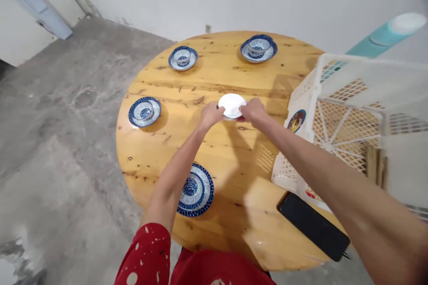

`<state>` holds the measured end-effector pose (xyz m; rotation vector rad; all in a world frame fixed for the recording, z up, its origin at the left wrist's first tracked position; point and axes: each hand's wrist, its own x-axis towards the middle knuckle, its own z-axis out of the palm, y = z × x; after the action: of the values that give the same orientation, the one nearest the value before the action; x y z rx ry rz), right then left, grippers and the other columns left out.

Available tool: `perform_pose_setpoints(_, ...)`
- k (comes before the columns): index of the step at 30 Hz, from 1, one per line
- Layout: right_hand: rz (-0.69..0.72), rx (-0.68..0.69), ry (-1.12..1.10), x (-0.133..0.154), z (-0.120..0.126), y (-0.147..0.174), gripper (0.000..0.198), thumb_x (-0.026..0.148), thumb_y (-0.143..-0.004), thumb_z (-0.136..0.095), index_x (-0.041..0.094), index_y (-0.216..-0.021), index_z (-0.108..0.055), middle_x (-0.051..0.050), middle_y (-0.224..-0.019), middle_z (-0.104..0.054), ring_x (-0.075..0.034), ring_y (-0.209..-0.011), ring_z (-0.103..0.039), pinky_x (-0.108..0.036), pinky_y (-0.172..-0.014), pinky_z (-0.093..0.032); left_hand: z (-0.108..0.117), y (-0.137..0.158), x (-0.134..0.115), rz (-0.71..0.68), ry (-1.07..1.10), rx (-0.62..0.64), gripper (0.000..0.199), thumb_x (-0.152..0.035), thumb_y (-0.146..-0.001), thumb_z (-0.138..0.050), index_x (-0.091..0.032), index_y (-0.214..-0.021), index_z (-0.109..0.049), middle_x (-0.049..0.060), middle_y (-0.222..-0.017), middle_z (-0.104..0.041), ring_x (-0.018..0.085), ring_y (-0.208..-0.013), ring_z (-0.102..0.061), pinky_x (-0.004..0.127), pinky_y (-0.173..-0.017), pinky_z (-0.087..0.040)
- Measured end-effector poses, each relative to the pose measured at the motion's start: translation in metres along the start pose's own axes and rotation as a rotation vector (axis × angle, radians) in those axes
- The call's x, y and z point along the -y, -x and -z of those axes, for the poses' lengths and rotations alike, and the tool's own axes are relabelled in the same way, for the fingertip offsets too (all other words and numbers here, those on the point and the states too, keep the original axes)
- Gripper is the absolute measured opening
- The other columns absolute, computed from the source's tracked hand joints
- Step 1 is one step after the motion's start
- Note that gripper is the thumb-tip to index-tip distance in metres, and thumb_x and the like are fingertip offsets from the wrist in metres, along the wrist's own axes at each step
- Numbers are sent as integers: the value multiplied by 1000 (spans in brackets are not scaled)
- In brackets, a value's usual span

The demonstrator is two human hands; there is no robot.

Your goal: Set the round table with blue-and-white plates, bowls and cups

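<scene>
On the left of the round wooden table (160, 151) sits a blue-patterned saucer with a cup (144, 111), and farther back another such set (183, 58). Near the front edge a stack of blue-rimmed plates (197, 191) lies partly under the left forearm. The left hand (210, 115) reaches forward to mid-table, its fingers curled onto the left rim of a small white dish (232, 105), which seems to lie upside down, showing a plain white underside. The dish sits between both hands, equally close to each, near the middle of the table. The right hand (253, 111) pinches the dish's right rim, arm stretched in from the lower right. Behind, a third cup-and-saucer set (258, 48) stands near the far edge. To the right are a white lattice basket (341, 116) and a black phone (312, 225).
</scene>
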<state>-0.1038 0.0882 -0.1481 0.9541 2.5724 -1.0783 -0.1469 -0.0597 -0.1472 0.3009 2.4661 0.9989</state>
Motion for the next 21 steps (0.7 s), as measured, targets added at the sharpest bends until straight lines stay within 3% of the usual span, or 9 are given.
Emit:
perform_pose_setpoints(3,-154,24,-46,-1,-22,-9,20,7,-93,-56,2,-107,-69,-14,-73,-67,-24,-61,-70,-31,-60,-59,-7,-12,23,59,56,34,30,-28,-91,-49,-13,-100,-74,10,-81,-79,23,-86,-76,30,-86,-56)
perform_pose_setpoints(7,-214,22,-167,-3,-43,-19,22,8,-90,-57,7,-109,-70,-15,-88,-71,-25,-63,-71,-34,-61,-60,-11,-26,40,81,68,25,29,-28,-91,-52,-15,-103,-74,10,-84,-80,22,-91,-76,29,-88,-56)
perform_pose_setpoints(10,-219,0,-207,-2,-54,-28,26,8,-89,-57,6,-111,-70,-17,-94,-72,-25,-64,-72,-34,-63,-61,-10,-36,47,83,46,12,30,-28,-92,-51,-15,-105,-75,10,-84,-80,23,-95,-75,29,-89,-55)
perform_pose_setpoints(17,-177,3,-167,8,-66,-45,24,10,-95,-53,6,-110,-72,-12,-76,-69,-25,-71,-73,-32,-76,-60,-3,-57,54,108,25,-13,28,-27,-95,-50,-16,-106,-74,9,-87,-80,22,-98,-75,29,-93,-53)
perform_pose_setpoints(21,-111,-9,-90,7,-71,-47,25,13,-97,-53,5,-114,-70,-13,-79,-70,-24,-72,-73,-30,-70,-58,-3,-61,59,62,-8,-36,29,-31,-102,-46,-17,-102,-72,12,-99,-79,24,-108,-71,31,-97,-51)
